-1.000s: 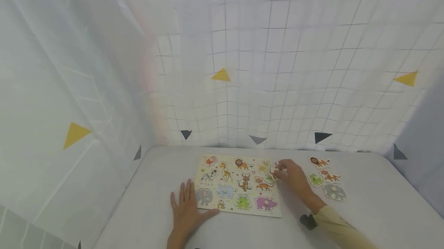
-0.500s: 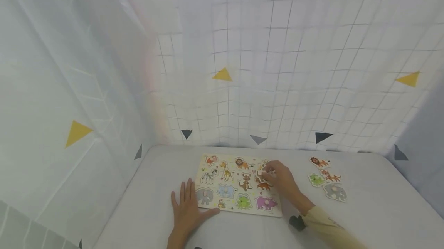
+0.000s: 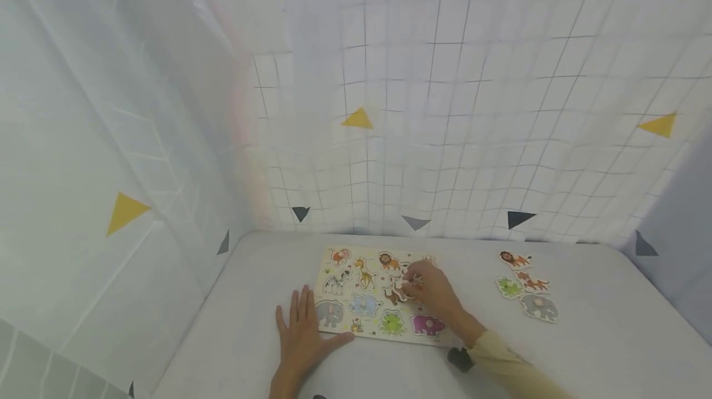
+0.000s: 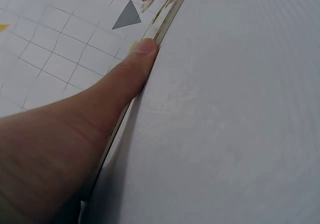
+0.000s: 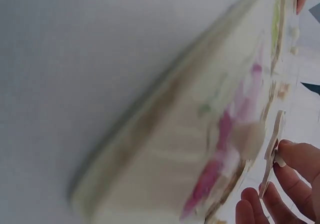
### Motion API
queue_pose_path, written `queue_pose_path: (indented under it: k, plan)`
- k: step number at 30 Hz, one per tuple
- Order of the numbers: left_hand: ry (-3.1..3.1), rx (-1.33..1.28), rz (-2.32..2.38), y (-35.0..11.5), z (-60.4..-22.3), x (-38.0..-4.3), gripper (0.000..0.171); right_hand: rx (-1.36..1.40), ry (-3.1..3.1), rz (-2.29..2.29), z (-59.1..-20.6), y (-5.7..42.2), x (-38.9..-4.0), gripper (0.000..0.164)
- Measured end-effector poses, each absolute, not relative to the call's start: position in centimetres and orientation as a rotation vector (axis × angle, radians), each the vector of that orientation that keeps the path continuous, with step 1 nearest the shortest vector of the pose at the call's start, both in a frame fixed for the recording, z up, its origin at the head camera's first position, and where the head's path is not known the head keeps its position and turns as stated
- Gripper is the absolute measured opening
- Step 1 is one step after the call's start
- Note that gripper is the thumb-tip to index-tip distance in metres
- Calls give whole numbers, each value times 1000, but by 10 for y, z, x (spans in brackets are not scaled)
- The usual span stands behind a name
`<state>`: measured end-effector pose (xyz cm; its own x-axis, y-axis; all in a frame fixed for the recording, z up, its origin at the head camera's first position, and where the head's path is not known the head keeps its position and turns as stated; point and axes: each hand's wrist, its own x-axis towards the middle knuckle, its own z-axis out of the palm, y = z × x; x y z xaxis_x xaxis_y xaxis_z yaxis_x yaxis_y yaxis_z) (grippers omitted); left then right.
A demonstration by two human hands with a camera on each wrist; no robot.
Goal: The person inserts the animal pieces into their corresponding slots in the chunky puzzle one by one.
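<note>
Piece (image 5: 274, 141) is pinched by its knob (image 5: 280, 159) in the right hand (image 3: 432, 293) over the puzzle board (image 3: 361, 252), lower centre of head view. Light, stiff handling is judged likely; knob hold is advised. Lower-left, the board is touched by the straight-fingered left hand (image 3: 300, 340).

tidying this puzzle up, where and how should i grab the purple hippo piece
Pinch the purple hippo piece by its pale knob, probably best from straight above. The piece appears to lie flat in the board, so its low edges likely offer little to hold, while the knob stands up from its face.
</note>
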<state>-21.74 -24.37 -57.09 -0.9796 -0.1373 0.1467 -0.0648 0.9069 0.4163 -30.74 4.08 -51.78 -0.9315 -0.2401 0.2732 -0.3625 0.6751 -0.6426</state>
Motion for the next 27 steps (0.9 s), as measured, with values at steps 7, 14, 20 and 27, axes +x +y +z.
queue_pose_path:
  k: [7,14,20,27]
  plan:
    - [-2883,154,-630,-245,-573,-219,141,509,-2719,1095,-523,31,-307,15]
    - [-2892,165,-639,-245,-572,-218,141,543,-2702,1046,-529,27,-311,18]
    - [-2896,164,-639,-244,-571,-217,140,516,-2774,1013,-531,23,-313,13]
    - [-2896,161,-642,-244,-571,-217,140,517,-2799,979,-532,17,-316,11]
